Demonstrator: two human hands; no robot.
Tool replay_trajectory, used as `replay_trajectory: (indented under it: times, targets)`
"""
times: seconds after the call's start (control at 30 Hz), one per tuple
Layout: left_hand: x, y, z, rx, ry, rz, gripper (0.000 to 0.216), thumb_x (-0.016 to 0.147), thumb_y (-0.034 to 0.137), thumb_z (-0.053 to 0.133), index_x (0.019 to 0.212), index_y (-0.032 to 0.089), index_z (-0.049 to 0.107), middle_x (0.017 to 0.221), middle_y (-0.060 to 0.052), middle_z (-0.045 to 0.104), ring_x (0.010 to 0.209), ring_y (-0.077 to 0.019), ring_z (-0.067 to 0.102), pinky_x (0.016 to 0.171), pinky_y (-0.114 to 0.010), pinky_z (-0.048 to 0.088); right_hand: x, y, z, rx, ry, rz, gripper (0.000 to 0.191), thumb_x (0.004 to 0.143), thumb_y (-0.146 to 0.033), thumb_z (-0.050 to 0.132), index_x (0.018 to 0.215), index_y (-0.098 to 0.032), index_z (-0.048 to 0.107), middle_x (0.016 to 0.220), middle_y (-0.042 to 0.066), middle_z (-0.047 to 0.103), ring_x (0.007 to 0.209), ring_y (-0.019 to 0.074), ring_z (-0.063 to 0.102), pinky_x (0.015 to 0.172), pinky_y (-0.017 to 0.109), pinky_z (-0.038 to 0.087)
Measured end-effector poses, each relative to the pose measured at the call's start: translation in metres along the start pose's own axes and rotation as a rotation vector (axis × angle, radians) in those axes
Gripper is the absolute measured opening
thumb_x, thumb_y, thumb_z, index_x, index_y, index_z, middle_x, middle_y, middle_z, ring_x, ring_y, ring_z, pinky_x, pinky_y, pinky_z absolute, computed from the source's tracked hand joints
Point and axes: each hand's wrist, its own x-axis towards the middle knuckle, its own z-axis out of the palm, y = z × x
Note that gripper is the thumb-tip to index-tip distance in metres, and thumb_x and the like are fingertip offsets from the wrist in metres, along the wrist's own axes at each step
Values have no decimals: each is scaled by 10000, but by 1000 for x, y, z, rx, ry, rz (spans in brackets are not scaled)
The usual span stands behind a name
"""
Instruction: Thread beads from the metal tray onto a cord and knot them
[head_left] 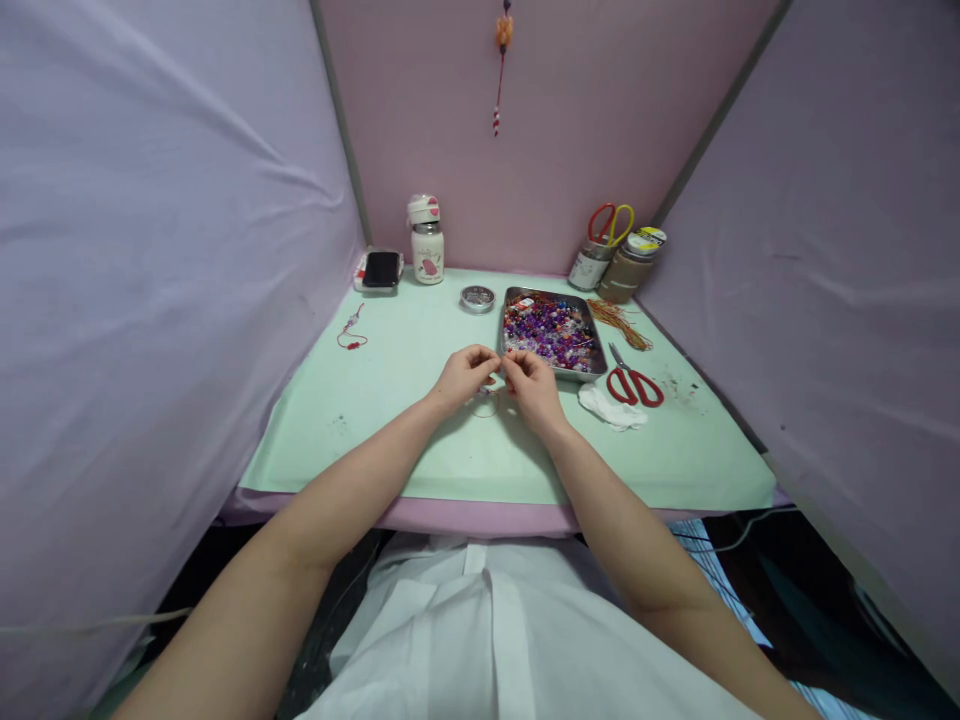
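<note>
My left hand (465, 376) and my right hand (531, 384) meet over the middle of the green table (390, 420), fingertips pinched together on something small. A thin clear loop of cord (486, 405) hangs just below them, and it seems to run up into the pinch. A metal tray (592, 368) full of purple, red and white beads lies just beyond my right hand.
Red scissors (634, 384) and a white tissue (610, 408) lie right of the tray. At the back stand a small round tin (478, 298), a white bottle (427, 242), a phone (381, 269), two jars (615, 262) and orange thread (619, 322). A red beaded string (351, 334) lies left. Cloth walls enclose the table.
</note>
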Motion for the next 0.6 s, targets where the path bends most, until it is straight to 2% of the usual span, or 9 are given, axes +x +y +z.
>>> replay_trajectory:
  times: [0.27, 0.43, 0.6]
  targets:
    - [-1, 5, 1, -142, -28, -46, 159, 776, 287, 636, 792, 145, 568, 728, 2, 596, 505, -36, 438, 574, -210, 445, 0, -1, 1, 11, -14, 15, 272, 726, -448, 649, 790, -207, 540, 746, -15, 613, 509, 75, 387, 467, 222, 315]
    - [-2, 6, 2, -92, -19, -11, 139, 773, 271, 634, 786, 153, 562, 708, 15, 577, 484, -37, 415, 529, -201, 412, -1, -2, 1, 14, -22, 24, 249, 722, -423, 656, 772, -206, 545, 678, -36, 549, 508, 72, 384, 463, 215, 307]
    - [-2, 5, 3, -116, 18, -17, 144, 785, 276, 624, 781, 168, 528, 694, 41, 549, 474, -28, 396, 540, -193, 411, -1, -5, 2, 68, 1, 105, 188, 700, -357, 634, 748, -217, 519, 565, -72, 440, 481, 75, 362, 441, 204, 270]
